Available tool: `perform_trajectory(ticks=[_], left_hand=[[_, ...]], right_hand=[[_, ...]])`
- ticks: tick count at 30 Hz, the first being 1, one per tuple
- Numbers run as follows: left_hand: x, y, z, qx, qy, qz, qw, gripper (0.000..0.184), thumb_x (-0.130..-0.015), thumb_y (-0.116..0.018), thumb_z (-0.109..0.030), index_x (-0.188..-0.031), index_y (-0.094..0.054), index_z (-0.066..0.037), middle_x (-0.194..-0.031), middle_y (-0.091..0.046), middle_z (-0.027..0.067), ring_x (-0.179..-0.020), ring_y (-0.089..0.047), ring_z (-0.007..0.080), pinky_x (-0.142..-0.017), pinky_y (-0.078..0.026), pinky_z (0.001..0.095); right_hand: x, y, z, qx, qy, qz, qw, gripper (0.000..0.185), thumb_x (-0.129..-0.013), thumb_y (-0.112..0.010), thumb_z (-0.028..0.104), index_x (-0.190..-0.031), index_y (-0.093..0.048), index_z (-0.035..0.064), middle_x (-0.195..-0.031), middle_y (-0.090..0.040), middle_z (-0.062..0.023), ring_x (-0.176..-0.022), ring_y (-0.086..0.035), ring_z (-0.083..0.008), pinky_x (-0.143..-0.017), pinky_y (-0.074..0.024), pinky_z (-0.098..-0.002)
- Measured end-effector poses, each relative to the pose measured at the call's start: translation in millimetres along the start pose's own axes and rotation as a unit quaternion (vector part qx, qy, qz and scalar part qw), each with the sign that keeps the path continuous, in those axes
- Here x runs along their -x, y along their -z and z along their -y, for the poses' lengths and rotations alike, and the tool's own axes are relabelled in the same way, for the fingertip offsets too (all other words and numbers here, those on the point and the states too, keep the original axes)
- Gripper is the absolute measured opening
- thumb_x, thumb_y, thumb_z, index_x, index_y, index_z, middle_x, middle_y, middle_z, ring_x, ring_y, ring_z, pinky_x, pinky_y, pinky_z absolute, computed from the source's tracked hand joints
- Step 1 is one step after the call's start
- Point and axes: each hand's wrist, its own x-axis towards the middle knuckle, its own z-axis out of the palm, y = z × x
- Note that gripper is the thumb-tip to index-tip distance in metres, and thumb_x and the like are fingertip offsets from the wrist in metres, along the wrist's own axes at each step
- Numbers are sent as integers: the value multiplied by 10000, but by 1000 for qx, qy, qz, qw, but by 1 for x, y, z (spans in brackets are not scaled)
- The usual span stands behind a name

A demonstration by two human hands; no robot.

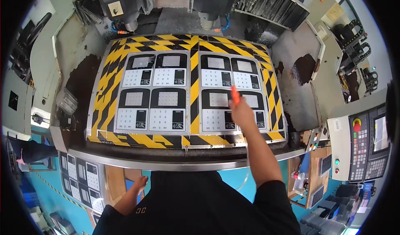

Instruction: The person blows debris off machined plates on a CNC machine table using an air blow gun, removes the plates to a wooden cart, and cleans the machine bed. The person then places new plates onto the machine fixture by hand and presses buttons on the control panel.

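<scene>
My right hand (241, 112) is wrapped round an orange air gun (235, 95), held over the right-hand group of panels. A thin clear hose (246, 174) hangs below that forearm. Under the hand, black-and-white keypad panels (216, 122) lie flat, partly covered by the hand and arm. More such keypad panels (168, 120) lie in the left group, with numbers, a window and a card symbol. My left hand (142, 184) hangs low beside my body, fingers curled, with nothing visible in it.
Yellow-and-black striped tape (194, 89) borders the panels on the machine bed. Two spindles (207, 22) stand at the back. A metal edge (179, 165) runs along the front. At right is a control panel (357, 147); more panels (81, 178) lie at lower left.
</scene>
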Motion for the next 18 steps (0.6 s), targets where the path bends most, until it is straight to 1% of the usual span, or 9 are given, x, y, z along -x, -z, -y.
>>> perform_trajectory(ticks=[1,2,5,6,7,9,11,13,18], left_hand=[[-3,-1,-4,31,-22,-14,999,385,-954,-483,-362,-993,-618,-3,-888,-629,126,-808,-576,219,-727,-475,377],[-1,-5,-8,52,-16,-22,998,382,-956,-480,-356,-974,-630,-5,-871,-627,123,-807,-569,203,-732,-465,371],[-5,-2,-15,-83,-28,18,996,369,-963,-476,-351,-979,-634,-18,-877,-622,96,-788,-554,184,-738,-455,354],[-16,-1,-8,-41,-25,23,999,363,-965,-475,-348,-983,-634,-23,-879,-622,87,-792,-553,181,-743,-455,353],[-26,-1,0,-1,-25,30,999,357,-967,-474,-346,-986,-634,-28,-881,-622,77,-797,-553,177,-747,-454,352],[-47,-17,-5,41,-35,54,997,347,-970,-469,-341,-989,-636,-37,-879,-620,62,-803,-551,171,-750,-452,350],[-33,-9,-9,57,-46,42,996,341,-971,-463,-335,-987,-641,-45,-872,-616,50,-807,-547,166,-747,-448,348],[-16,-9,-26,43,-22,34,998,344,-973,-458,-334,-974,-638,-41,-875,-613,42,-819,-549,168,-748,-447,348],[-32,-5,-3,-8,-18,39,999,363,-972,-451,-347,-971,-640,-37,-864,-604,52,-824,-544,174,-770,-451,351]], right_hand=[[1,-10,4,71,64,71,993,476,-935,-485,433,-1092,-453,-15,-936,-648,-286,-873,-637,-459,-782,-498,-533],[-11,-16,9,36,62,48,996,463,-933,-484,422,-1094,-455,-11,-956,-644,-290,-886,-636,-457,-794,-492,-537],[-31,-32,8,30,90,26,995,458,-924,-496,415,-1092,-473,-10,-953,-642,-297,-899,-630,-468,-804,-486,-539],[-39,-30,14,40,112,20,993,463,-920,-503,418,-1091,-481,-12,-942,-643,-298,-899,-627,-475,-803,-486,-538],[-39,-25,20,53,89,18,994,458,-915,-509,404,-1082,-482,-21,-948,-641,-300,-909,-622,-478,-811,-483,-539],[-68,-10,-32,13,17,-89,996,443,-926,-490,370,-1077,-453,-45,-908,-655,-286,-856,-644,-460,-788,-502,-528],[-59,7,-72,34,-6,-108,994,436,-922,-503,357,-1090,-446,-41,-927,-650,-297,-867,-644,-456,-785,-501,-529],[-32,24,-98,59,-40,-108,992,417,-916,-518,351,-1115,-441,-8,-942,-653,-279,-874,-640,-455,-779,-494,-536],[75,56,-127,120,-87,-61,987,409,-926,-515,350,-1144,-447,10,-918,-653,-284,-872,-638,-450,-757,-490,-538]])
